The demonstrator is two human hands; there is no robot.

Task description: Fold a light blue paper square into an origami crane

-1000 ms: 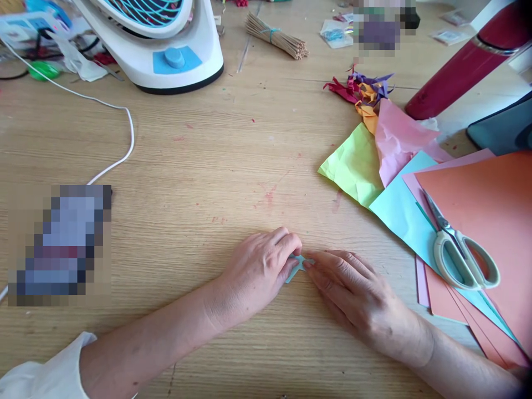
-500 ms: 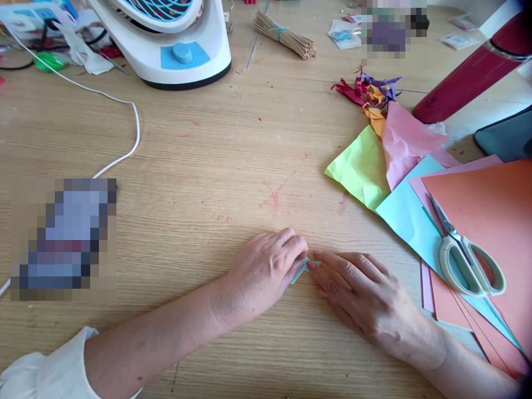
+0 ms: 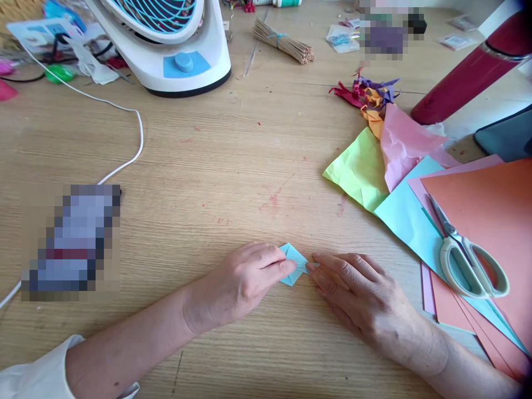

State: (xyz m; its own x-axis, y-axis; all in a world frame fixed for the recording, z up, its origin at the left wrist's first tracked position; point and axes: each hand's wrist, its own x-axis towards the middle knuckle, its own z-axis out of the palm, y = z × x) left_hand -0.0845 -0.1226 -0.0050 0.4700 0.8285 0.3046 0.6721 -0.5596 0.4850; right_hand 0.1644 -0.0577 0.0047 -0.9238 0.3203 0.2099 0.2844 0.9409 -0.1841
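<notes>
A small folded piece of light blue paper (image 3: 291, 252) lies on the wooden table between my hands, with crease lines and a pointed upper corner showing. My left hand (image 3: 253, 277) is closed on its left part, thumb and fingers pressed together over it. The right tip of the paper is under the fingertips of my right hand (image 3: 361, 293), whose thumb and forefinger pinch it against the table. My fingers cover both ends of the folded piece.
At right, scissors (image 3: 467, 260) lie on stacked coloured paper (image 3: 494, 205), near a green sheet (image 3: 359, 169) and a red bottle (image 3: 461, 80). Small folded paper shapes (image 3: 372, 97) sit behind. A white fan (image 3: 187, 66), a stick bundle (image 3: 282, 40) and a blurred phone (image 3: 78, 238) with cable (image 3: 139, 130) stand around.
My left hand has drawn back to the left and lowered, so more of the blue paper shows. My right hand has stayed at the paper's right tip.
</notes>
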